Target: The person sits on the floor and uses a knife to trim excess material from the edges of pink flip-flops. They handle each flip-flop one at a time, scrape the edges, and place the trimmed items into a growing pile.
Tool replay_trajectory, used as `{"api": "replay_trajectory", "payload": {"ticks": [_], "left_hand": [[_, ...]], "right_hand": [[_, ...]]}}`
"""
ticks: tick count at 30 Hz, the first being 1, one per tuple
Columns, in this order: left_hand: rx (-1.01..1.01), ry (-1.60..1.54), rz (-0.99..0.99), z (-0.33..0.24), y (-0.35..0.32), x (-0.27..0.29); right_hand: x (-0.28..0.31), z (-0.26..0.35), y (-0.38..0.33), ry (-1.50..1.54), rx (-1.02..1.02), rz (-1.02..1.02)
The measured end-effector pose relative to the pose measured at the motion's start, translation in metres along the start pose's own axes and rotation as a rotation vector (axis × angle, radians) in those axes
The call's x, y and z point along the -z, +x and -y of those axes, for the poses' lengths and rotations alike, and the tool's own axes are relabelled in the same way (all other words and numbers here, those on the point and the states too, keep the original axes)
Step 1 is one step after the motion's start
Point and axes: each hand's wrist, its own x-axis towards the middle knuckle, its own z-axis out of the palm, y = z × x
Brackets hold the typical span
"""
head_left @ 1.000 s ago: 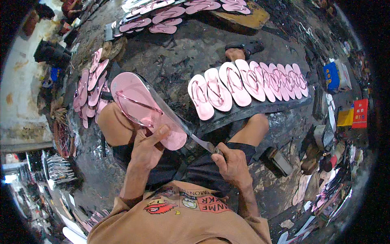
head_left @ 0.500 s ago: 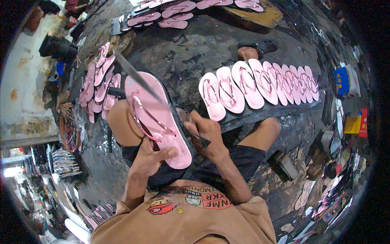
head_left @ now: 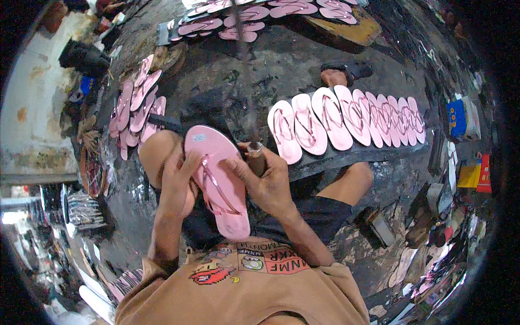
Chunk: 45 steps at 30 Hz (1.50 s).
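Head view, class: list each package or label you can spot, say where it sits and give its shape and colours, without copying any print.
Blue box: right edge, boxy, blue and white.
Yellow packet: lower right, flat, yellow.
Red packet: beside it, upright, red.
Small label: on the held pink sandal, pale rectangle.

The pink flip-flop (head_left: 219,181) looks like matt foam with a smooth sole, and its straps are glossy, translucent plastic. The knife (head_left: 253,145) has a dull metal blade (blurred here) and a handle with a shiny metal ferrule. The floor (head_left: 281,70) is rough, dark and grimy.
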Motion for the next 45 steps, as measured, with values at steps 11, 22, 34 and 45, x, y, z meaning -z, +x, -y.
{"api": "replay_trajectory", "payload": {"ticks": [11,22,34,45], "left_hand": [[0.272,-0.182,0.053,0.0,-0.033,0.019],[0.349,0.095,0.155,-0.005,-0.035,-0.001],[0.454,0.417,0.32,-0.026,-0.002,0.004],[0.354,0.345,0.283,-0.029,-0.022,-0.009]], "right_hand": [[0.057,0.0,-0.169,-0.427,-0.145,0.216],[0.058,-0.033,-0.16,-0.59,-0.176,0.197],[0.058,0.024,-0.002,-0.699,-0.117,0.496],[0.061,0.056,0.031,-0.611,0.037,0.458]]}}
